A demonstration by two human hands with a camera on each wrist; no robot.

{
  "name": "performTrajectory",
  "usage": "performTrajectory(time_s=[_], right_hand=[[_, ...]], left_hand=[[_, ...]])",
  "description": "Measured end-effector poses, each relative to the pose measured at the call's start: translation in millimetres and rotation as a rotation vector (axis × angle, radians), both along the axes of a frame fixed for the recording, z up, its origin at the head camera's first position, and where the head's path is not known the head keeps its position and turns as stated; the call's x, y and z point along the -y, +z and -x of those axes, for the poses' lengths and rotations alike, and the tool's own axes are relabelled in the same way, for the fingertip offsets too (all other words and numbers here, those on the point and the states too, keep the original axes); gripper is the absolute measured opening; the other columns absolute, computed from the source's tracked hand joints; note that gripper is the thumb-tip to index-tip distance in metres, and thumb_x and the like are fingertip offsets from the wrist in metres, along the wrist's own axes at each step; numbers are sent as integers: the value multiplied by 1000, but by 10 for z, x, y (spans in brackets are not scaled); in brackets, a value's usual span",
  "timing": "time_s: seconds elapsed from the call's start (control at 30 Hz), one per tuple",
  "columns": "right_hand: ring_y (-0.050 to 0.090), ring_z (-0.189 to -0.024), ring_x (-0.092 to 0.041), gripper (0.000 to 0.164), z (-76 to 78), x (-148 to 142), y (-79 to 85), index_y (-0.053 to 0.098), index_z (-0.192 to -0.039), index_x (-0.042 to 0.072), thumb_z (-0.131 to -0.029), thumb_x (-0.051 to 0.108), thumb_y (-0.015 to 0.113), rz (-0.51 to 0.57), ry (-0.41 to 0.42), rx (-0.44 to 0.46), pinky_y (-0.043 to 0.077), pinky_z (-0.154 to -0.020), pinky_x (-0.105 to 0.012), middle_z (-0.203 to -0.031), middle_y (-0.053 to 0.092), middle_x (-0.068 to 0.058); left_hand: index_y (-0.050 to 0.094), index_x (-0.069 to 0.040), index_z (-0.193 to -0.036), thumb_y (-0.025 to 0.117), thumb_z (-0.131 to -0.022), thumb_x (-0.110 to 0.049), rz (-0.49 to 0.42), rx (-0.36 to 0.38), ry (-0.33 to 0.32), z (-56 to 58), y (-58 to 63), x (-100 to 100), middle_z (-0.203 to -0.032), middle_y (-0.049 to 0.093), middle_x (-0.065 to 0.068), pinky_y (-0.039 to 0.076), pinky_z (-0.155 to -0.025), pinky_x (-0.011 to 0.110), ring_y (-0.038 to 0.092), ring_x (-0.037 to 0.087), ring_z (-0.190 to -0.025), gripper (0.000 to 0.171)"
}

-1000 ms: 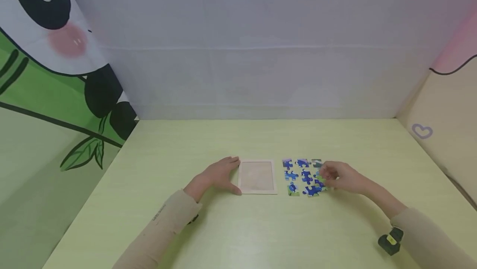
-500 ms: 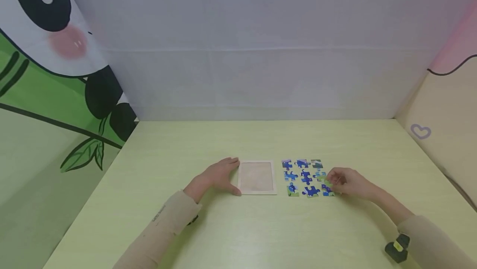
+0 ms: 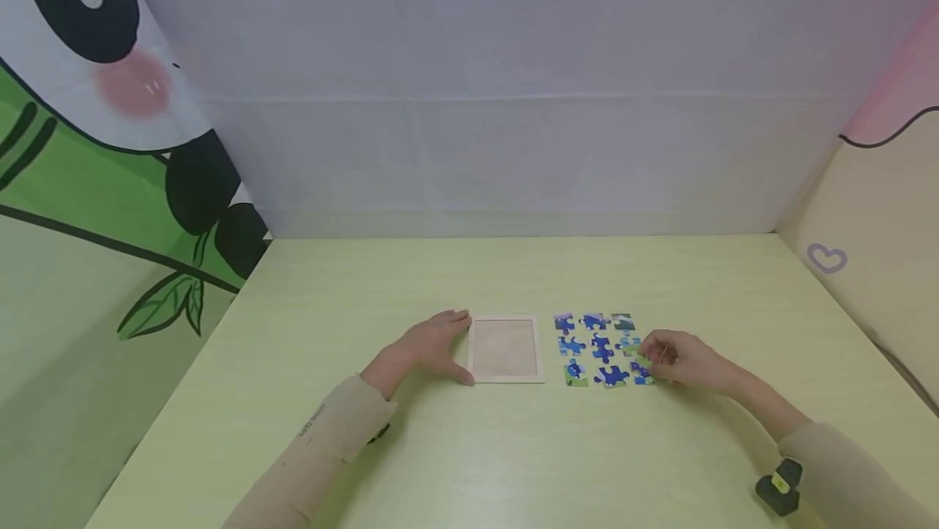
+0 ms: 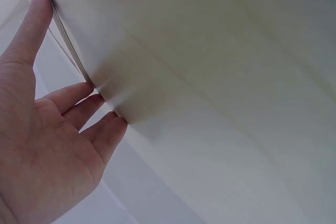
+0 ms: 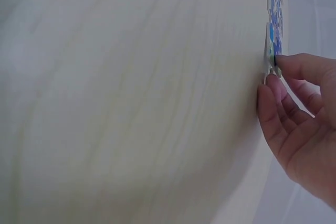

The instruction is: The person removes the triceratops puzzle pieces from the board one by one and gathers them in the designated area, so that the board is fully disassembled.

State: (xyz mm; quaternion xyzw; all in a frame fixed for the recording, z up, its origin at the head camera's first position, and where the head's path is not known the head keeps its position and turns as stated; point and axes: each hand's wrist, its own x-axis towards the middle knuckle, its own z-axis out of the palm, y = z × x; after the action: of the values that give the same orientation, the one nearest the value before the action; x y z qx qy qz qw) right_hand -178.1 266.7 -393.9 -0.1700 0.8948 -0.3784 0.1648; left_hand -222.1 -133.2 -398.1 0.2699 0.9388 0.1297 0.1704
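Note:
A square, pale wooden frame [image 3: 504,349] lies flat on the table. My left hand [image 3: 433,346] is spread at its left side, thumb and fingertips touching the edge; the left wrist view shows the fingers [image 4: 107,137] fairly straight against it. To the right of the frame, several blue and green jigsaw puzzle pieces [image 3: 602,346] lie in loose rows with small gaps. My right hand [image 3: 689,361] pinches the lower-right puzzle piece [image 3: 642,372] by its right side. In the right wrist view this piece [image 5: 271,45] sits low at the tabletop, its far part seen edge-on.
The pale table [image 3: 469,447] extends around the frame and pieces. A grey-white cloth wall [image 3: 513,162] rises behind it. Printed panels, one with a large cartoon face [image 3: 147,89], stand at the left and right.
My right hand has moved right and nearer with the lower-right piece, off its neighbours, then slightly back left. The left hand and the frame have stayed put.

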Motion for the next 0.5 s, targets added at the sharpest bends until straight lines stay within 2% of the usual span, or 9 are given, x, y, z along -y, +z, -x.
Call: performTrajectory(time_s=[0.27, 0.5], right_hand=[[48, -64, -13, 20, 10, -24, -36, 56, -97, 0, -81, 7, 65, -26, -10, -6, 48, -48, -24, -79, 50, -5], [49, -66, -14, 20, 9, 14, -34, 57, -97, 1, -80, 7, 66, -40, -26, -13, 48, -48, -23, -79, 51, -5]], left_hand=[[32, -2, -140, 76, -65, -50, -13, -6, -14, -2, 7, -3, -147, 27, 9, 26, -108, 42, 21, 29, -135, 99], [30, -2, -141, 74, -66, -51, 18, -3, -20, 0, -6, 19, -148, 25, 10, 24, -109, 42, 20, 30, -136, 100]])
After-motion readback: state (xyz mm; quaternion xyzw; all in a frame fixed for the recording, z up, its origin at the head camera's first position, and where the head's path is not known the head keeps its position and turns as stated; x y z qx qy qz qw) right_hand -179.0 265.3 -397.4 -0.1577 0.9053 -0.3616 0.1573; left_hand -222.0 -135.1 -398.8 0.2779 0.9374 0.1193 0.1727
